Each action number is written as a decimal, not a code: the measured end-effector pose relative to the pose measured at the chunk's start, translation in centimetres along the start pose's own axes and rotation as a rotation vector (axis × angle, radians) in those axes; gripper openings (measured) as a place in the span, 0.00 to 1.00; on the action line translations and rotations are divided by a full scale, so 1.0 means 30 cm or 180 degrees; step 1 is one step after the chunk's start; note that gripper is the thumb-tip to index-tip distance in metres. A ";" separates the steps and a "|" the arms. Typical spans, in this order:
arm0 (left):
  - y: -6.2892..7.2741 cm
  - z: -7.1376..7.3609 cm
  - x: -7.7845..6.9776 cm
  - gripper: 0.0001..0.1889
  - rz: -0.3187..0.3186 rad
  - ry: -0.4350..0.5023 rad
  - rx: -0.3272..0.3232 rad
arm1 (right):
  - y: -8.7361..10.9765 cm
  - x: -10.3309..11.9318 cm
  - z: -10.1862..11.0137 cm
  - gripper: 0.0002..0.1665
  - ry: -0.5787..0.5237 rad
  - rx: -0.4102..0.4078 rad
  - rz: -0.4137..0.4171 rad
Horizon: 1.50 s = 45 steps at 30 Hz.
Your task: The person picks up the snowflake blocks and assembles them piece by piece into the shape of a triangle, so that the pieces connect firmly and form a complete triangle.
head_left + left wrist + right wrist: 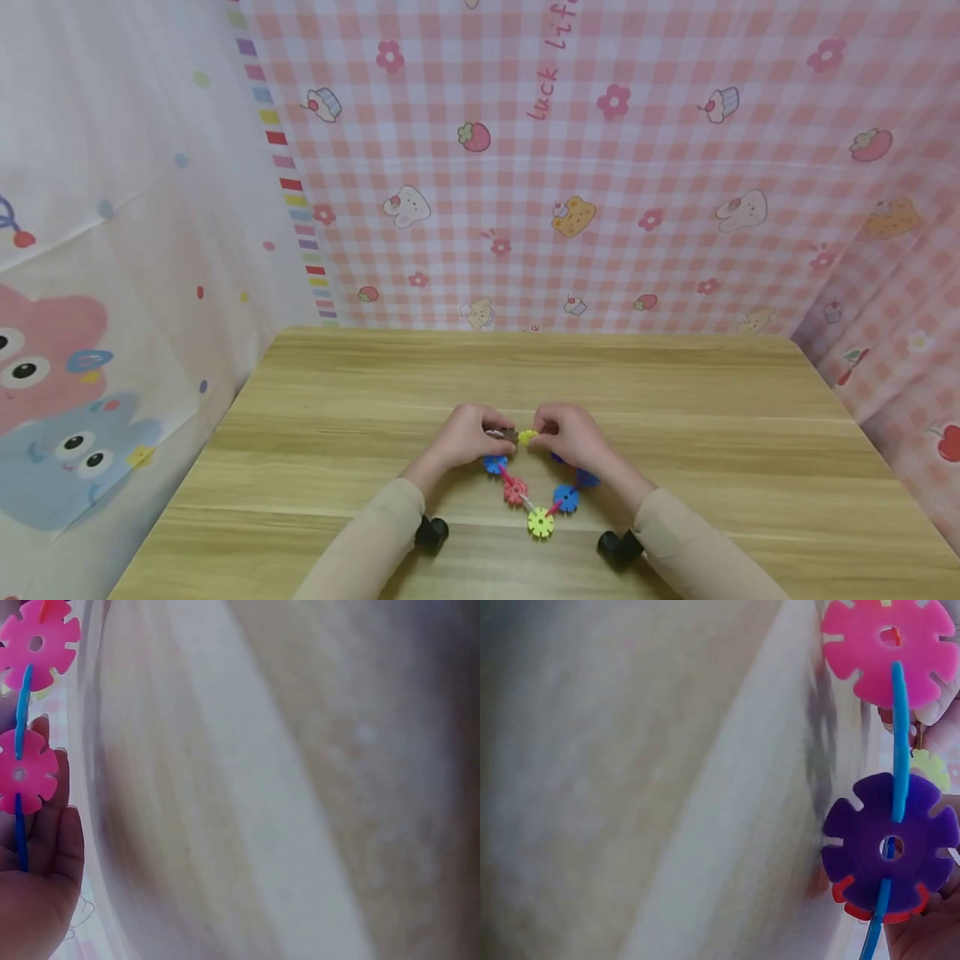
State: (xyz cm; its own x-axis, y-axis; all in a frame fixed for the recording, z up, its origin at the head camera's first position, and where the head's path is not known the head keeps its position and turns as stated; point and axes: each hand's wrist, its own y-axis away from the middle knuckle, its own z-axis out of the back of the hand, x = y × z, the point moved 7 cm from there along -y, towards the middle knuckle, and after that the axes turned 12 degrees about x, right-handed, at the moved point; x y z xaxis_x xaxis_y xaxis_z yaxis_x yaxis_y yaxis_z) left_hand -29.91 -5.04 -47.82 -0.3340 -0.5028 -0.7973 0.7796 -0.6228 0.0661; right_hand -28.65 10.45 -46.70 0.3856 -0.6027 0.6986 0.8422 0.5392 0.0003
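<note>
A chain of notched plastic discs loops across the table between the two hands in the head view. My left hand [472, 435] pinches a dark brown disc [509, 434] at one end. Close beside it, a yellow disc [528, 437] sits in the fingertips of my right hand [572, 435]. The loop's near side has a lime-yellow disc [540, 523], a pinkish-red disc [515, 491] and blue discs [566, 499], joined by discs standing edge-on. Two pink discs [34, 761] show by the left hand in its wrist view. The right wrist view shows a purple disc [866, 832] and a pink disc [855, 671].
The wooden table [337, 375] spreads out around both hands. Black wrist cameras [431, 535] sit under the sleeves near the table surface. A pink checked cloth [525, 192] hangs behind the table, and a white patterned cloth [172, 233] hangs at the left.
</note>
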 end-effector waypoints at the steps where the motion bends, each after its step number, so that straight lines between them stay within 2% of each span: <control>1: 0.001 0.000 -0.001 0.15 0.0005 0.0036 -0.0007 | 0.001 0.001 -0.001 0.13 0.0006 -0.0016 -0.0003; 7: -0.001 0.003 -0.001 0.15 0.0016 0.0256 -0.0047 | 0.004 0.007 -0.002 0.15 0.0047 -0.0139 0.0037; 12: -0.009 0.005 -0.002 0.14 0.0003 0.0263 -0.0059 | 0.004 0.001 -0.001 0.15 0.0106 -0.0207 0.0026; 19: -0.016 -0.004 -0.012 0.15 -0.0005 0.0153 0.0031 | 0.006 0.000 -0.001 0.16 0.0197 -0.0216 0.0127; 24: -0.016 -0.011 -0.018 0.14 -0.0060 -0.0140 0.0190 | 0.009 -0.003 -0.005 0.16 0.0188 -0.0142 0.0161; 30: -0.014 -0.006 -0.005 0.15 -0.0042 -0.0300 0.0125 | 0.014 0.009 0.001 0.15 0.0085 -0.0182 0.0309; 32: -0.016 -0.008 -0.003 0.16 -0.0056 -0.0284 0.0131 | 0.015 0.012 0.002 0.16 0.0090 -0.0192 0.0335; 39: -0.016 -0.014 -0.005 0.16 -0.0029 -0.0080 0.0190 | 0.004 0.003 -0.005 0.15 0.0135 -0.0083 0.0114; 45: -0.014 -0.011 -0.018 0.15 -0.0028 0.0088 0.0176 | 0.007 0.009 -0.004 0.16 0.0100 -0.0153 0.0166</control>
State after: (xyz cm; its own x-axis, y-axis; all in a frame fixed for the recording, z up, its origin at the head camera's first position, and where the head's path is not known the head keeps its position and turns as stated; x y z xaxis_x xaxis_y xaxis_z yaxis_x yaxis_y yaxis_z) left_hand -29.89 -4.34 -47.62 -0.3254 -0.4808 -0.8142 0.7460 -0.6597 0.0914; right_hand -28.32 10.34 -46.58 0.4404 -0.5932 0.6739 0.8375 0.5419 -0.0703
